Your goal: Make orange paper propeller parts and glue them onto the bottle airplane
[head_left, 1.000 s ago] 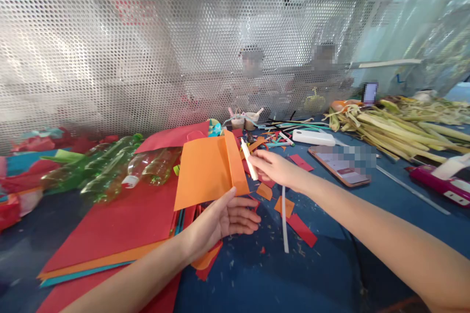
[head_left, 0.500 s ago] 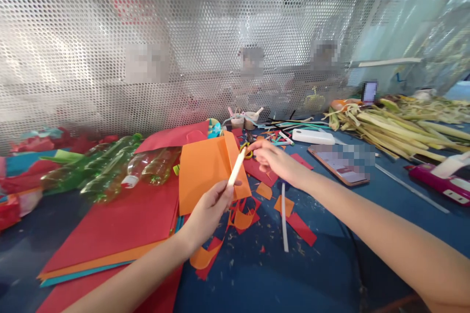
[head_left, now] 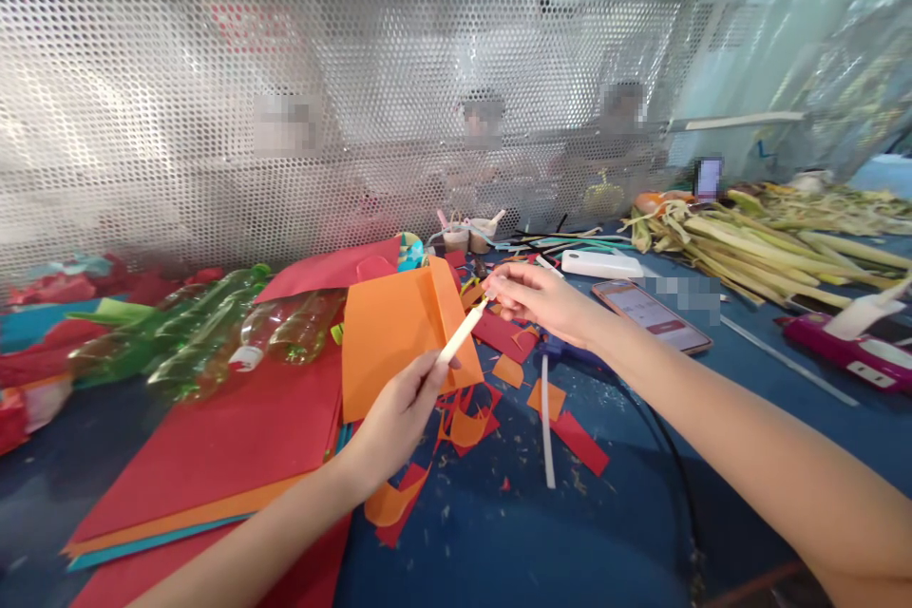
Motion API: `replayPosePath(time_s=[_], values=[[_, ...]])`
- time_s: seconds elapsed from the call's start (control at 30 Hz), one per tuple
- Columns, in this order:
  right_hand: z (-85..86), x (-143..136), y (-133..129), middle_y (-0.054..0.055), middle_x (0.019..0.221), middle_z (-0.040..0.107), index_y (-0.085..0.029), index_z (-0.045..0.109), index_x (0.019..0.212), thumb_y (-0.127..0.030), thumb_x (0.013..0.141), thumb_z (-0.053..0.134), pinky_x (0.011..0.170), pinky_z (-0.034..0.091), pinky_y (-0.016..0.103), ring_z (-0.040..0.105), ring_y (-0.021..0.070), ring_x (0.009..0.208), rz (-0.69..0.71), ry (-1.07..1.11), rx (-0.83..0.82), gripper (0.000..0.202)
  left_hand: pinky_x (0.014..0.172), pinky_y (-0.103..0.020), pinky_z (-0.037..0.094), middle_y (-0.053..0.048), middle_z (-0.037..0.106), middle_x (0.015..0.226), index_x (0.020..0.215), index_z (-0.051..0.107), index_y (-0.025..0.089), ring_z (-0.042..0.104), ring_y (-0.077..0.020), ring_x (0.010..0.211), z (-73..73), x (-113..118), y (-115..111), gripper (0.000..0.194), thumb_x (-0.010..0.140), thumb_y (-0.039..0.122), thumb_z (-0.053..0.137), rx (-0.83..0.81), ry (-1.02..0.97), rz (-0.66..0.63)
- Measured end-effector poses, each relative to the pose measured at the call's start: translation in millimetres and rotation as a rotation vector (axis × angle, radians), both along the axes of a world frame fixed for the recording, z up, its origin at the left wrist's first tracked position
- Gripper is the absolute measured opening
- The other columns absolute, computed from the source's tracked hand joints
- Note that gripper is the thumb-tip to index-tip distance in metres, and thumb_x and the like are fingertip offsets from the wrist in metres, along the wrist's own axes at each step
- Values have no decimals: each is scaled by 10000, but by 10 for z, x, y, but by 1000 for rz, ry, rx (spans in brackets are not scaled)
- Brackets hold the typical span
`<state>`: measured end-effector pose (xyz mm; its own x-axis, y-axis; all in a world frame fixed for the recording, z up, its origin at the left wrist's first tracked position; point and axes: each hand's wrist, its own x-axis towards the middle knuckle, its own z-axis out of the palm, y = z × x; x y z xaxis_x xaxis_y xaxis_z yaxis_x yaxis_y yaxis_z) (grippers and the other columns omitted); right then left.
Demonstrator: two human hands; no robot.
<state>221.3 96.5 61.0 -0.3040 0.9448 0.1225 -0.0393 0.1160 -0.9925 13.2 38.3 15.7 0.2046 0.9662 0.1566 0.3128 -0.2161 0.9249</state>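
My left hand (head_left: 408,399) is closed round the lower end of a slim cream-white stick (head_left: 462,336), which tilts up to the right. At the stick's upper tip, the fingers of my right hand (head_left: 523,294) are pinched together; whatever they hold is too small to make out. Behind the stick lies folded orange paper (head_left: 391,332). Below it are red and orange paper scraps (head_left: 466,427). A blue glue gun (head_left: 570,350), partly hidden by my right hand and forearm, rests on the table with a white strip (head_left: 547,418) at its front.
Green plastic bottles (head_left: 206,342) and stacked red sheets (head_left: 220,427) are at the left. A phone (head_left: 652,315), a white device (head_left: 600,264), dried stalks (head_left: 741,247) and a magenta power strip (head_left: 847,351) sit at the right. People show behind a perforated sheet (head_left: 399,95).
The view has shifted slightly. My right fingers have drawn in around the stick's tip, and more of the blue glue gun shows beneath my right forearm. My left hand keeps its grip.
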Motion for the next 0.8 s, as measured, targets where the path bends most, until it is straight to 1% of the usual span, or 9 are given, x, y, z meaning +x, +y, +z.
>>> replayPosePath(time_s=[0.13, 0.23, 0.37, 0.5, 0.6, 0.7, 0.8], values=[[29, -9, -22, -39, 694, 497, -169, 551, 761, -195, 866, 546, 566, 442, 188, 450, 56, 553, 2, 16, -25, 109, 455, -235, 268, 54, 366, 539, 876, 683, 211, 325, -140, 480, -9, -3, 4, 227, 830, 389, 549, -4, 20, -8], [28, -12, -30, -42, 680, 504, -162, 560, 758, -190, 874, 547, 555, 440, 183, 462, 50, 545, 6, 22, -35, 120, 448, -237, 257, 56, 357, 526, 863, 692, 213, 317, -140, 475, 2, 1, -5, 228, 823, 391, 556, -3, 2, 3], [1, -32, -40, -39, 625, 531, -153, 626, 767, -189, 868, 572, 557, 443, 192, 486, 61, 545, 30, -10, -17, 119, 450, -240, 255, 55, 353, 527, 864, 687, 213, 315, -141, 479, 15, 9, -16, 245, 821, 408, 545, 3, 14, -2], [-28, -47, -37, -27, 597, 587, -156, 687, 783, -180, 842, 612, 554, 430, 199, 528, 77, 564, 22, -59, 23, 98, 474, -245, 284, 55, 349, 543, 904, 648, 202, 335, -145, 490, 7, 4, -21, 284, 871, 405, 452, 42, 118, 1], [-54, -44, -27, -25, 588, 611, -158, 701, 753, -184, 819, 637, 564, 436, 205, 544, 79, 563, 20, -83, 14, 95, 527, -247, 341, 42, 414, 591, 925, 623, 195, 399, -152, 540, -16, -13, -15, 301, 894, 397, 401, 112, 224, 10], [-92, -50, -21, -31, 595, 622, -157, 701, 727, -166, 798, 649, 596, 458, 203, 553, 70, 558, 38, -97, -11, 88, 564, -254, 370, 27, 470, 637, 889, 605, 192, 446, -161, 590, -50, -30, 1, 307, 900, 392, 372, 149, 287, 16], [-120, -68, -12, -32, 594, 624, -151, 691, 704, -147, 799, 644, 603, 468, 192, 564, 64, 560, 55, -130, -25, 106, 543, -251, 353, 32, 452, 615, 853, 602, 191, 427, -154, 567, -59, -24, 9, 306, 891, 392, 374, 144, 295, 4]])
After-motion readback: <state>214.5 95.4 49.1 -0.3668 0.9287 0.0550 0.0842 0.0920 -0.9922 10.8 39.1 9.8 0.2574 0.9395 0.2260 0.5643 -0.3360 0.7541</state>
